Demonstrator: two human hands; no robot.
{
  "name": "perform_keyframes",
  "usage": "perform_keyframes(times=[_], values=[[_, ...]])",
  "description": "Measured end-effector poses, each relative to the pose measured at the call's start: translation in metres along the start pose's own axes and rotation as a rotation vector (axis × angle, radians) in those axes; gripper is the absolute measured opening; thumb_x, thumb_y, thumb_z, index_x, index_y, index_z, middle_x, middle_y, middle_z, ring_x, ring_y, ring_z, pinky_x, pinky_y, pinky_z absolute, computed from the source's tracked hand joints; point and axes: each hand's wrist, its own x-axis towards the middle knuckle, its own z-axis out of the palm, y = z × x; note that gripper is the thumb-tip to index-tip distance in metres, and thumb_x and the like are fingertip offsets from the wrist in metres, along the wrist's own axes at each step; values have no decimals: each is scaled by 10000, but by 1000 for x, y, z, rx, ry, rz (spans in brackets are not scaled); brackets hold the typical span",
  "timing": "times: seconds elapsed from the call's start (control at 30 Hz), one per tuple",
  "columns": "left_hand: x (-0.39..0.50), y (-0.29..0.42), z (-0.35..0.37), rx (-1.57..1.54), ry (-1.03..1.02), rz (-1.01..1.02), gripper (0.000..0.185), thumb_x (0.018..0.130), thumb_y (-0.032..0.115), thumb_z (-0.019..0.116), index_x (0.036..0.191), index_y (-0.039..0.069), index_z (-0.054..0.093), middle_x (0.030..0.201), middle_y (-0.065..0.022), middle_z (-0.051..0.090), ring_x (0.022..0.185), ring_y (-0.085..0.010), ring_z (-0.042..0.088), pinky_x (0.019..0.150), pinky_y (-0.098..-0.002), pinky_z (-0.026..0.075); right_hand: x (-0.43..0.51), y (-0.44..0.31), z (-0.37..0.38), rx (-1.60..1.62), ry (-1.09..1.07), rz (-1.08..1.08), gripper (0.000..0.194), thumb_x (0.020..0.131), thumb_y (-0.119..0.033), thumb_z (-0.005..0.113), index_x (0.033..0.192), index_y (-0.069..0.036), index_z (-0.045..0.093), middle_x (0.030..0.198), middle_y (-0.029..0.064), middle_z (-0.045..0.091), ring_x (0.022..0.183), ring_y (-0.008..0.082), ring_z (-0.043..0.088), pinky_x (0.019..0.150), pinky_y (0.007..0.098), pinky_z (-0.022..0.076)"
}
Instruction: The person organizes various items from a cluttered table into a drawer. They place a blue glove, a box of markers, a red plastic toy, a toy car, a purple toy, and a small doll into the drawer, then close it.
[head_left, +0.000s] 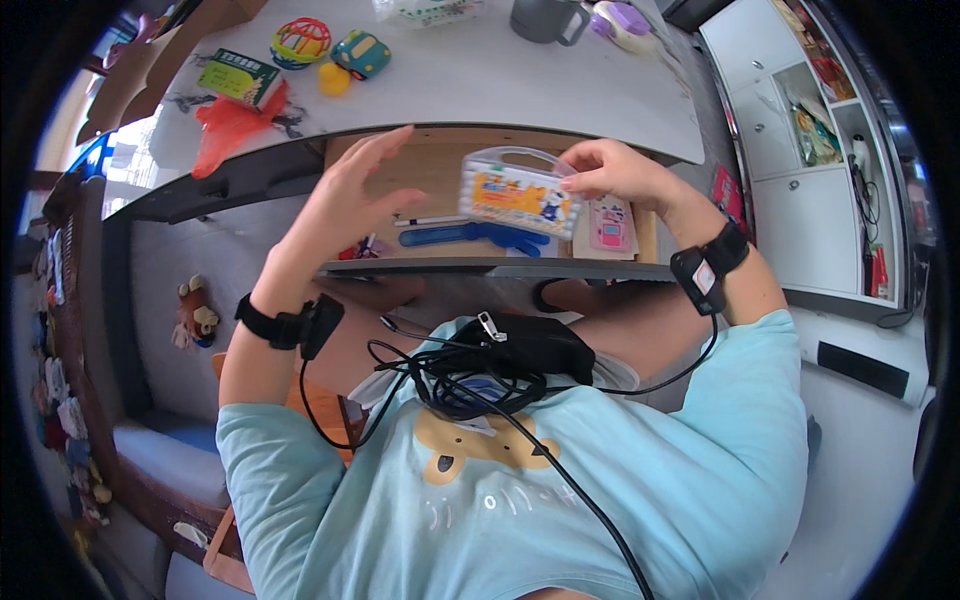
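Note:
My right hand (611, 174) grips the right end of a clear plastic carry case (521, 196) with an arched handle and a colourful printed label. The case is tilted above a pulled-out wooden drawer (427, 161). Over the drawer's left side hovers my left hand (367, 180), fingers apart and nothing in it. Below the case, a blue plastic strip-like item (442, 235) and a white pen (431, 221) lie in the drawer. At its right end rests a pink toy-like item (611, 225) on pale paper or card.
The marble-patterned tabletop (480, 82) holds a green box (240, 79), a red plastic bag (240, 124), a toy car (361, 54), a rattle ball (300, 43), a yellow rubber duck (334, 79) and a grey mug (547, 21). Black cables (472, 375) lie across my lap. A white cabinet (806, 225) stands right.

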Motion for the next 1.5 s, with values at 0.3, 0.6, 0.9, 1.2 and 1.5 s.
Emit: perform_keyframes(times=[0.3,0.6,0.9,1.2,1.5], values=[[-11,-6,-6,-221,-383,-240,374,846,81,613,1200,-15,539,1118,-135,609,994,-184,594,882,-301,472,-7,95,-34,590,196,670,261,813,-120,654,1038,-14,575,1034,101,603,988,190,583,851,308,454],[-16,-6,-9,-162,-415,-251,362,845,105,628,1174,-25,553,1085,-147,615,966,-193,603,851,-295,472,2,172,-48,434,294,795,160,798,-108,688,931,-66,608,933,45,604,843,125,548,713,248,466],[-10,-3,-8,-124,-451,-263,346,845,82,615,1168,-26,553,1080,-144,611,968,-196,598,856,-299,465,5,179,-31,-337,215,857,220,699,-31,711,904,24,652,798,155,672,750,216,675,528,330,554],[-9,-11,-19,-132,-447,-230,347,847,105,618,1164,-22,554,1077,-142,610,986,-205,595,860,-300,478,32,147,-35,-952,218,-68,372,704,-40,610,1075,-9,598,950,246,634,876,331,645,757,426,524],[-9,-36,-31,-114,-183,-264,380,847,193,638,1162,-5,557,1065,-122,617,979,-218,588,848,-324,475,47,151,-27,-966,-434,196,610,753,-311,682,1300,-117,492,1259,167,534,1165,312,506,972,358,407]])
